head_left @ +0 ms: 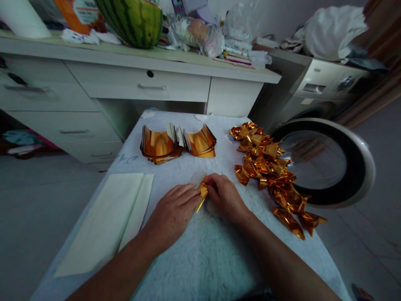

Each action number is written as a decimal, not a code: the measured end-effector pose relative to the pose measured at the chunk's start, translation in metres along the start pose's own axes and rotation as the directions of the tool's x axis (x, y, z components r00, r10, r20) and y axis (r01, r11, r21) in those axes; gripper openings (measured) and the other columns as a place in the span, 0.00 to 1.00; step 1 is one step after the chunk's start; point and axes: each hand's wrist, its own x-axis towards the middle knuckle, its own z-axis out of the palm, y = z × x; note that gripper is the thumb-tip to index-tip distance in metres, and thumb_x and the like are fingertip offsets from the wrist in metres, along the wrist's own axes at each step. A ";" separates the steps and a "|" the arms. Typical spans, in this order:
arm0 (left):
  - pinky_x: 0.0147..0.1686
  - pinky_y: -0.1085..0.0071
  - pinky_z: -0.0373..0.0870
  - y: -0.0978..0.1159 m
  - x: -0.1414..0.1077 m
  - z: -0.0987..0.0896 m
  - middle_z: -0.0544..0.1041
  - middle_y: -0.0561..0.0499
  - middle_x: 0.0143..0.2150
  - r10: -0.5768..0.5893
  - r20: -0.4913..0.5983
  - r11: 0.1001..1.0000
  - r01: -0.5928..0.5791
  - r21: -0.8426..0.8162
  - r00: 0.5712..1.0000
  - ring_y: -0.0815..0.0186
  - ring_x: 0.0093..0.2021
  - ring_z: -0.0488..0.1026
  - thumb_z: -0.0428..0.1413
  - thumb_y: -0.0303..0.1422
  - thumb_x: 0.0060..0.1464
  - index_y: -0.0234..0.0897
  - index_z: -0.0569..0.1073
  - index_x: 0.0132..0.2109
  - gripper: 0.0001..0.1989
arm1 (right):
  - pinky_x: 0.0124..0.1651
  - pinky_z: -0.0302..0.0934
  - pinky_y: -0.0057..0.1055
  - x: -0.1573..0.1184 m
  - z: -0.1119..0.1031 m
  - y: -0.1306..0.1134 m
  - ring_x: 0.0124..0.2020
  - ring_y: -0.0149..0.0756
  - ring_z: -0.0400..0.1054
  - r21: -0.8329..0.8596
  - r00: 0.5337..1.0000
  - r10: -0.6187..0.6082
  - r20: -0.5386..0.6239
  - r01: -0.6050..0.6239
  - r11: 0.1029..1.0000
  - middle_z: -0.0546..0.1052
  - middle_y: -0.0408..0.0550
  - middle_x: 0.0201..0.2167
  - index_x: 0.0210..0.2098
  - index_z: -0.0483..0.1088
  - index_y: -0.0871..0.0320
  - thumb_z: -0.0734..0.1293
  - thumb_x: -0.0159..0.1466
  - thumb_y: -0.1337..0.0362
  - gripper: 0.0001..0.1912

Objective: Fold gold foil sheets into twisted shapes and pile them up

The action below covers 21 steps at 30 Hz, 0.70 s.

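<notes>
Between my two hands, on the cloth-covered table (194, 263), lies a narrow folded piece of gold foil paper (203, 195). My left hand (177, 207) rests flat with its fingers stretched out, the tips pressing on the foil's left side. At the foil's upper right end, my right hand (224, 196) has its fingers curled in and pinches the edge. Beyond the hands stand two stacks of curved gold foil sheets, a left stack (159, 144) and a right stack (200, 142). To the right is a heap of folded gold foil pieces (266, 163).
White folded paper (103, 217) lies at the table's left. Behind the table is a white desk (150, 83) with drawers, bearing a watermelon (133, 23) and plastic bags (200, 35). A washing machine's round open door (360, 167) stands close to the table's right edge.
</notes>
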 end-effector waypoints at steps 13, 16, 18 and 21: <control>0.50 0.58 0.75 0.002 -0.003 0.001 0.79 0.44 0.49 -0.020 0.043 0.998 0.023 -0.065 0.999 0.58 0.48 0.77 0.51 0.24 0.59 0.36 0.74 0.47 0.12 | 0.49 0.58 0.36 -0.002 -0.002 -0.003 0.42 0.39 0.65 -0.121 0.974 -0.193 0.118 0.207 0.971 0.73 0.51 0.38 0.40 0.74 0.59 0.61 0.64 0.75 0.12; 0.49 0.60 0.75 0.002 -0.003 0.000 0.79 0.46 0.45 -0.034 0.047 0.993 0.039 -0.109 0.998 0.60 0.45 0.77 0.51 0.24 0.60 0.36 0.74 0.45 0.10 | 0.50 0.58 0.34 -0.003 -0.003 -0.004 0.42 0.38 0.65 -0.081 0.958 -0.248 0.147 0.262 0.962 0.73 0.50 0.38 0.40 0.73 0.59 0.59 0.62 0.78 0.15; 0.45 0.62 0.75 0.002 -0.003 0.000 0.79 0.47 0.41 -0.061 0.039 0.989 0.066 -0.134 0.997 0.61 0.42 0.76 0.51 0.24 0.61 0.36 0.74 0.41 0.07 | 0.51 0.58 0.35 -0.004 -0.005 -0.005 0.44 0.38 0.65 -0.062 0.947 -0.275 0.167 0.289 0.955 0.73 0.51 0.40 0.40 0.72 0.60 0.59 0.59 0.80 0.16; 0.39 0.63 0.74 0.002 -0.003 -0.001 0.77 0.49 0.35 -0.113 0.025 0.980 0.116 -0.162 0.993 0.61 0.38 0.75 0.51 0.25 0.61 0.37 0.72 0.36 0.07 | 0.51 0.58 0.36 -0.007 -0.008 -0.007 0.45 0.40 0.63 -0.062 0.936 -0.281 0.212 0.300 0.952 0.71 0.51 0.41 0.40 0.70 0.61 0.62 0.55 0.78 0.15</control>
